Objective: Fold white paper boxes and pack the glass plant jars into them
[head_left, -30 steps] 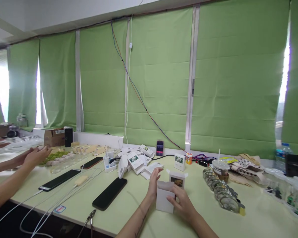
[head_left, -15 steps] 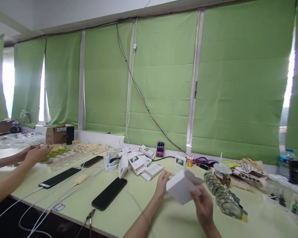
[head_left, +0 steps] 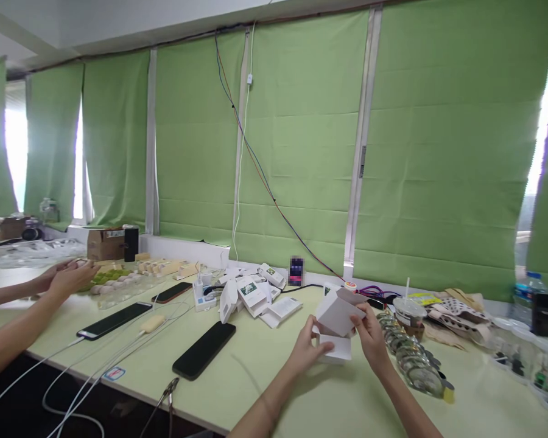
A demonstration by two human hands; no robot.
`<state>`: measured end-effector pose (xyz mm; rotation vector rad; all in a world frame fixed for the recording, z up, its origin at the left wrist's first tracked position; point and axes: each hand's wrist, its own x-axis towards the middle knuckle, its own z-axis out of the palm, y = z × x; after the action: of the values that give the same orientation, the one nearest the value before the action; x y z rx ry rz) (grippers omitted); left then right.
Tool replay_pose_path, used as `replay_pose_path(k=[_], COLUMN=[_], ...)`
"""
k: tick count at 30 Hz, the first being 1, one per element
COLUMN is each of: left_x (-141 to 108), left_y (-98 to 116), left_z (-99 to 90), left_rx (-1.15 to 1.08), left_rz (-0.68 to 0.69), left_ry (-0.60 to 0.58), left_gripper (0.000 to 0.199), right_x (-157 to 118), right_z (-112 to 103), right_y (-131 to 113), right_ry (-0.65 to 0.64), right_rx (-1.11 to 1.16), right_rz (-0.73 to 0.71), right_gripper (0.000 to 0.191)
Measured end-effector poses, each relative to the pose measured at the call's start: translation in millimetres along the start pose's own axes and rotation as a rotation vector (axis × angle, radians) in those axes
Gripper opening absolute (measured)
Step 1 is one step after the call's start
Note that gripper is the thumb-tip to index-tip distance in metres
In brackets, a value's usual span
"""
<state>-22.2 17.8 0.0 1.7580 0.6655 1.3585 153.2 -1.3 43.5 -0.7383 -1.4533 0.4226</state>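
Between my hands, above the table's right half, is a small white cardboard box (head_left: 337, 316) with its flaps spread out. My left hand (head_left: 307, 348) grips its lower left side, the thumb on a lower flap. On the upper right, my right hand (head_left: 369, 333) pinches the edge of the box. Beyond them lies a pile of white printed boxes (head_left: 252, 296), several partly flattened. A row of round clear glass or plastic pieces (head_left: 411, 359) lies to the right of my right hand.
A black phone (head_left: 204, 350) lies left of my hands. Farther left are another phone (head_left: 115, 320), white cables (head_left: 95, 365) and a co-worker's hands (head_left: 70, 277). On the right stand a drink cup (head_left: 409, 311), folded cloth (head_left: 459, 316) and clear lidded cups (head_left: 520, 347).
The white box has been turned and lifted slightly, and a lower flap now shows. My left hand has shifted down onto that flap; my right hand has moved up along the box's edge.
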Motion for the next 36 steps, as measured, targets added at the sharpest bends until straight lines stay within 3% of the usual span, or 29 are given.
replay_pose_path(k=[6, 10, 13, 18, 36], left_x=[0.1, -1.4, -2.9, -3.9, -4.4], left_y=[-4.9, -5.6, -2.7, 4.1, -2.8], left_z=[-2.7, -0.1, 2.1, 1.6, 0.9], left_rx=[-0.015, 0.03, 0.086, 0.204, 0.25], left_rz=[-0.038, 0.0, 0.032, 0.104, 0.15], left_ry=[0.046, 0.109, 0.176, 0.049, -0.005], left_gripper=[0.04, 0.044, 0.061, 0.061, 0.054], right_x=[-2.9, 0.6, 4.5, 5.6, 20.9], right_z=[-9.8, -17.3, -19.7, -19.1, -23.3], right_y=[25.3, 23.4, 15.6, 6.6, 9.4], right_ry=[-0.078, -0.137, -0.193, -0.214, -0.366], right_rx=[0.005, -0.061, -0.145, -0.213, -0.439], right_rz=[0.032, -0.002, -0.032, -0.044, -0.127], right_gripper=[0.027, 0.026, 0.025, 0.025, 0.016])
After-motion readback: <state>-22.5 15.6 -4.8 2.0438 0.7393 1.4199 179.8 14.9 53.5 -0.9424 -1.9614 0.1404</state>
